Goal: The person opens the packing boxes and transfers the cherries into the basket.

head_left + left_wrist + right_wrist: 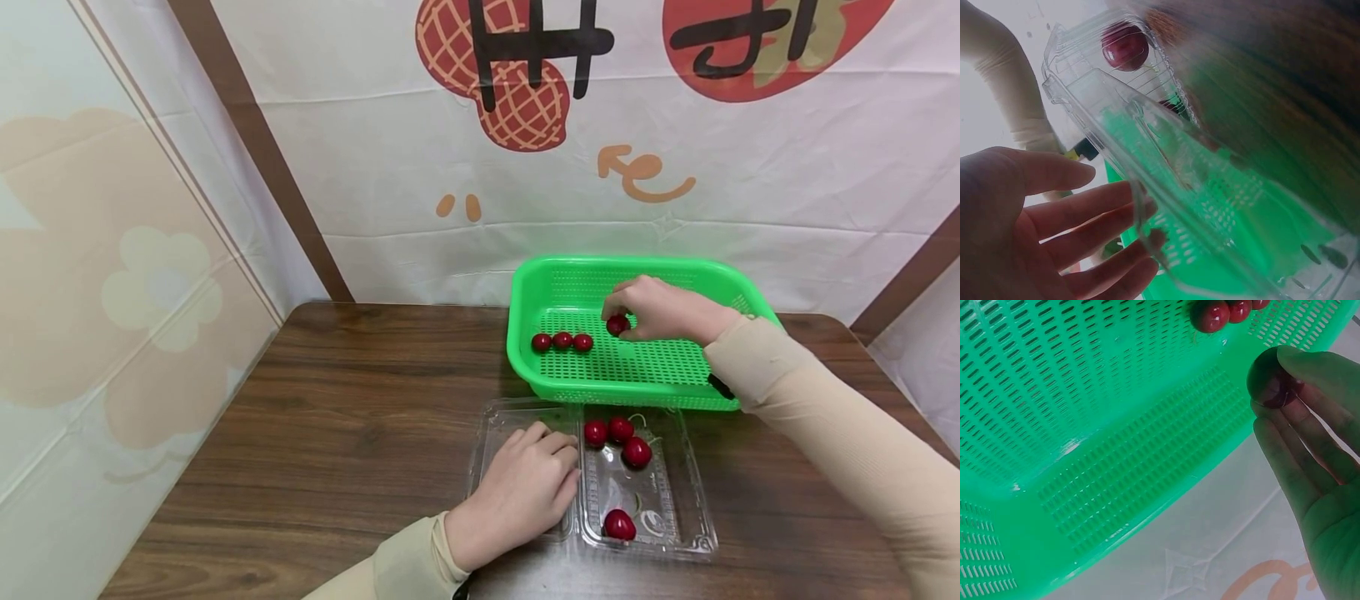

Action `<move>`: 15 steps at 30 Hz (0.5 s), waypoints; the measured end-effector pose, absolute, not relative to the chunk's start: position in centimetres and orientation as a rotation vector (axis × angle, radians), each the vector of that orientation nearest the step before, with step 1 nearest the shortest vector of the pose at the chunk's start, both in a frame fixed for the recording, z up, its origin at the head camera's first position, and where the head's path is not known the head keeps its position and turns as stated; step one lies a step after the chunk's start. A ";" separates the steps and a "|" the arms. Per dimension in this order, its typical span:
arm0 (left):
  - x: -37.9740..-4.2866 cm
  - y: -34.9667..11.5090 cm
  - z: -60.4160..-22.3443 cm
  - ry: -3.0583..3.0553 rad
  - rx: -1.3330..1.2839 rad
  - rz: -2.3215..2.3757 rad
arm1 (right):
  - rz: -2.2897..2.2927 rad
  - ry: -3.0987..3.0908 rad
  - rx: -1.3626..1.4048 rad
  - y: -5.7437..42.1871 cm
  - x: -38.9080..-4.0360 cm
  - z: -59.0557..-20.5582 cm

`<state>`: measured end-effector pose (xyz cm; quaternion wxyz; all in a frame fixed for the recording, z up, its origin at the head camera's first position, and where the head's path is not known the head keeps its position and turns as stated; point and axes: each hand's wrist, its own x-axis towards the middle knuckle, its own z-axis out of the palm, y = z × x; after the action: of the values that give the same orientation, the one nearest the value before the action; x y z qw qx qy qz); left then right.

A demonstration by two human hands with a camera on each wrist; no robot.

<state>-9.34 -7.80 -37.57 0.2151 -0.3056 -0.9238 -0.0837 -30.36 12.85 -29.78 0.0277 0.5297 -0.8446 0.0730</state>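
My right hand [656,310] pinches a dark red cherry [1270,378] between thumb and fingertips, over the green plastic basket [630,393]. Three cherries [562,341] lie in a row on the basket floor, left of that hand. Fingers extended and slightly bent, my left hand [525,487] rests on the left half of a clear plastic clamshell box [701,517]. In the left wrist view its fingertips [1147,265] touch the clear plastic. The box's right half holds several cherries, a group [621,430] near the back and a single cherry [619,525] at the front.
The basket stands at the back of the dark wooden table [337,433], close to a printed white cloth [360,183] hanging behind it. The clamshell box lies directly in front of the basket. Bare wood stretches to the left.
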 end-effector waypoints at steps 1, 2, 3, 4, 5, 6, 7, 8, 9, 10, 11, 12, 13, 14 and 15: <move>-9.3 -7.8 -37.6 -2.562 -0.848 -0.232 | 0.225 -2.620 1.629 12.8 -30.4 -29.8; -9.3 -7.8 -37.6 -2.562 -0.849 -0.232 | 0.227 -2.631 1.625 12.8 -30.5 -29.8; -9.3 -7.8 -37.6 -2.562 -0.849 -0.233 | 0.229 -2.641 1.621 12.8 -30.6 -29.8; -9.3 -7.8 -37.6 -2.562 -0.849 -0.234 | 0.231 -2.655 1.615 12.8 -30.8 -29.9; -9.3 -7.8 -37.6 -2.563 -0.848 -0.235 | 0.235 -2.665 1.611 12.7 -30.8 -29.9; -9.3 -7.8 -37.6 -2.563 -0.848 -0.235 | 0.237 -2.674 1.607 12.7 -31.0 -30.0; -9.4 -7.7 -37.6 -2.564 -0.848 -0.237 | 0.240 -2.683 1.604 12.7 -31.1 -30.0; -9.4 -7.7 -37.6 -2.564 -0.848 -0.237 | 0.242 -2.689 1.598 12.7 -31.2 -30.1; -9.4 -7.7 -37.6 -2.564 -0.848 -0.238 | 0.242 -2.698 1.592 12.6 -31.4 -30.1; -9.4 -7.7 -37.6 -2.564 -0.848 -0.238 | 0.240 -2.706 1.586 12.6 -31.5 -30.2; -9.4 -7.7 -37.6 -2.563 -0.848 -0.238 | 0.238 -2.713 1.580 12.6 -31.6 -30.2; -9.4 -7.7 -37.6 -2.562 -0.848 -0.238 | 0.234 -2.722 1.573 12.6 -31.8 -30.3; -9.4 -7.7 -37.6 -2.561 -0.848 -0.239 | 0.234 -2.732 1.566 12.6 -31.9 -30.3; -9.4 -7.7 -37.6 -2.560 -0.848 -0.239 | 0.233 -2.744 1.558 12.5 -32.0 -30.4; -9.4 -7.7 -37.6 -2.558 -0.849 -0.240 | 0.232 -2.756 1.551 12.5 -32.1 -30.4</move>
<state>-9.40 -7.71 -37.64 0.2160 -0.3063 -0.9231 -0.0864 -32.10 12.51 -30.36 -0.0147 0.4890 -0.8691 0.0732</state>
